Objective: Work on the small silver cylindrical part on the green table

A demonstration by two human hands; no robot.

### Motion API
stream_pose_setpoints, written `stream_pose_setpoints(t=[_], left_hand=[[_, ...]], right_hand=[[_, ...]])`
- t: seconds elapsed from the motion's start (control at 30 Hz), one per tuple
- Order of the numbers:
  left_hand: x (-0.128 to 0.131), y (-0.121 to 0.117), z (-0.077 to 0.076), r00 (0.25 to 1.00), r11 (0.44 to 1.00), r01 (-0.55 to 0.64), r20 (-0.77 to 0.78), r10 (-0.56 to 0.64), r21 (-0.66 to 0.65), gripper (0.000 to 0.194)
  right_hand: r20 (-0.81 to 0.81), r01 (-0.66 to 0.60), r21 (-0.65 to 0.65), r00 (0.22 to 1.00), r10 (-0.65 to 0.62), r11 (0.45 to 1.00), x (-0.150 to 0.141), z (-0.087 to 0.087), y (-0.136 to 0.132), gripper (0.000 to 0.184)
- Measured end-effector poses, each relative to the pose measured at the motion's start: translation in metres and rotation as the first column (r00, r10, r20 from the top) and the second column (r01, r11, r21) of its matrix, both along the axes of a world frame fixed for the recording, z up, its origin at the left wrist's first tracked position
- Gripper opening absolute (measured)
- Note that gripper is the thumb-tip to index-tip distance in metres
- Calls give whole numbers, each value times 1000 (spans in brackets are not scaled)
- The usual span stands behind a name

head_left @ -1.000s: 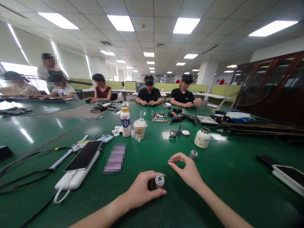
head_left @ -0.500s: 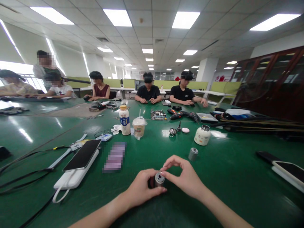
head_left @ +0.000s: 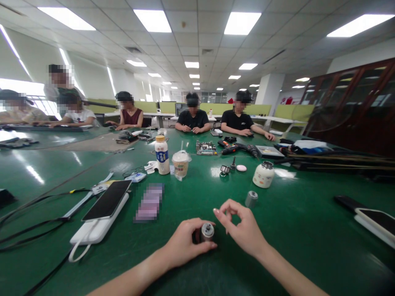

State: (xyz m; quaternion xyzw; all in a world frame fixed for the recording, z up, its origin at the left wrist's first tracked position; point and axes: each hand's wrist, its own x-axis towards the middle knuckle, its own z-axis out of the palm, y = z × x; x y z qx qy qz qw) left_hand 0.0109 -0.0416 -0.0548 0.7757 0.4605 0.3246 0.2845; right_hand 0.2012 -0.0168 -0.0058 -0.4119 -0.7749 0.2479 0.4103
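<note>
My left hand (head_left: 188, 240) is wrapped round the side of a small metal cylinder (head_left: 207, 233), which stands upright on the green table. Its round top faces up, with a small dark piece near the centre whose kind I cannot make out. To the right of it, my right hand (head_left: 242, 226) hovers with thumb and fingers loosely curled. Nothing shows between its fingers, and it is apart from the cylinder. A second, similar metal cylinder (head_left: 252, 199) stands just beyond my right hand.
A white jar (head_left: 263, 174), a drink cup (head_left: 181, 164) and a bottle (head_left: 162, 156) stand farther off. Left lie a phone (head_left: 108, 200) and a white power bank (head_left: 92, 232). A circuit board (head_left: 206, 148) and a power drill (head_left: 237, 148) lie ahead. Several people sit across.
My right hand has drawn back, up and right from the cylinder's top, where a dark piece now shows at the centre. My left hand keeps its hold.
</note>
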Motion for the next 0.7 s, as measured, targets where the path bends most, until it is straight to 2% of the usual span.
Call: stream_pose_setpoints(t=[0.07,0.13,0.3,0.47,0.57,0.7], left_hand=[[0,0,0,1000,1000,16,8,-16,-8,40],[0,0,-1,1000,1000,22,15,-22,-7,41],[0,1,0,1000,1000,16,8,-16,1,35],[0,1,0,1000,1000,7,0,-7,8,29],[0,0,-2,1000,1000,1,-14,-1,19,28],[1,0,-2,999,999,29,-43,-27,44,26]], right_hand=[[-10,-42,33,999,42,999,2,0,2,46],[-25,-106,61,994,108,992,3,-1,3,52],[-47,-218,68,974,221,974,2,-7,3,40],[107,-149,39,984,144,988,0,-9,-1,40],[223,-138,-12,965,137,990,0,-10,-2,21],[260,-128,-25,957,130,991,-2,-12,-3,13]])
